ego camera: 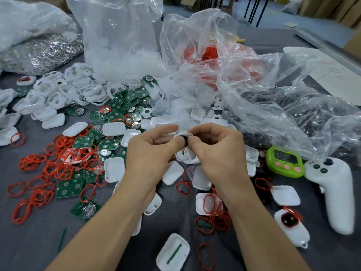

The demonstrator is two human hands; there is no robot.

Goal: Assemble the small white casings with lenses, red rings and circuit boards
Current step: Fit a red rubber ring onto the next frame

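Small white rounded plastic casing (pixel 180 135) is pinched at its rim by left hand (pixel 152 147) and right hand (pixel 216 149), left of the green digital timer (pixel 285 161). Judged light, rigid, slippery; best gripped by its edges.

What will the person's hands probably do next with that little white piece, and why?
Probably press the dark part fully into the white casing: the left hand and right hand both pinch it, and the dark part sits at its edge, seemingly not yet seated.
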